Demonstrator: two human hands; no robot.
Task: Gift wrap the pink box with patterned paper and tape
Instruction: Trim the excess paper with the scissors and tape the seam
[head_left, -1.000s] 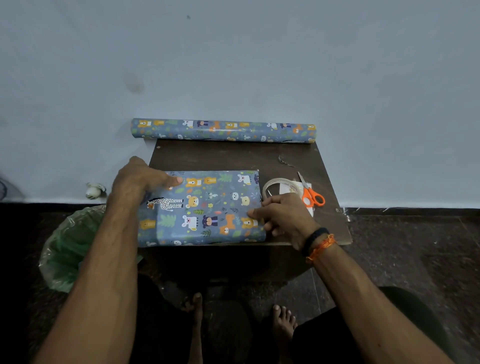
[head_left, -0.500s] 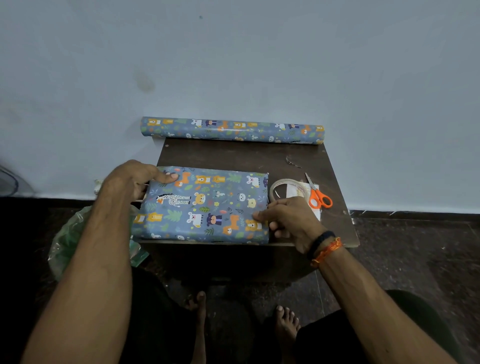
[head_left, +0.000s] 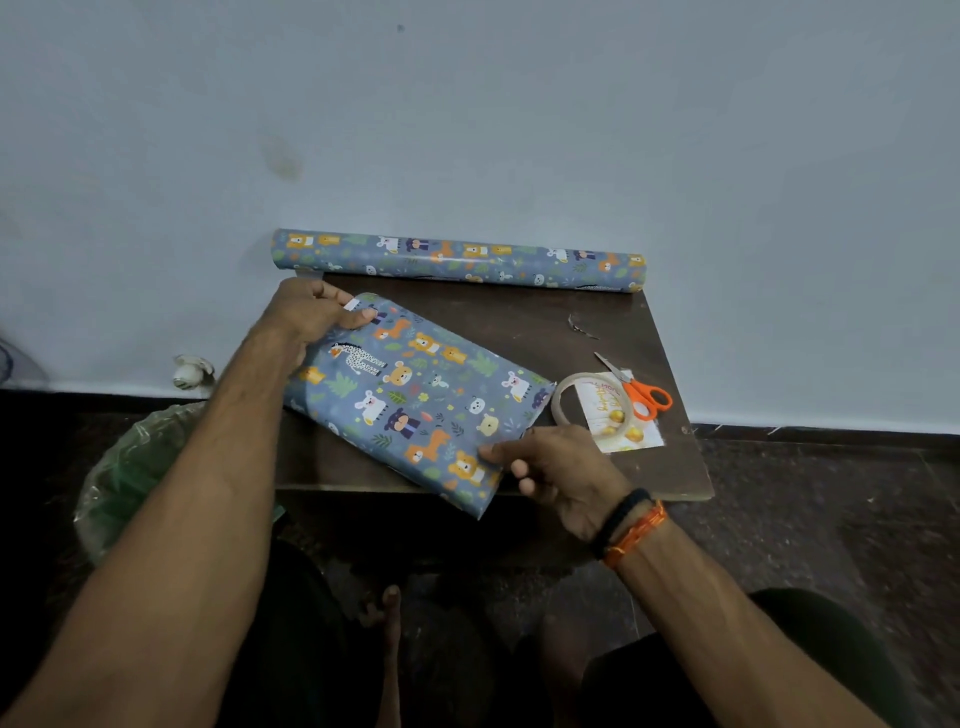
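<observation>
Blue-patterned wrapped box (head_left: 415, 400) askew on table (head_left: 675, 467) | left hand (head_left: 306, 322) grips far corner | right hand (head_left: 561, 473) pinches near edge

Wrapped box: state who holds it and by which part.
Both hands hold the wrapped box: left hand grips its far left corner, right hand its near right end.

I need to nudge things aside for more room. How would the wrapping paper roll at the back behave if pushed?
The wrapping paper roll is a long cylinder lying on its side, so it would probably roll readily. It rests along the table's back edge by the wall, which likely stops it. Its glossy surface may be slippery.
</observation>
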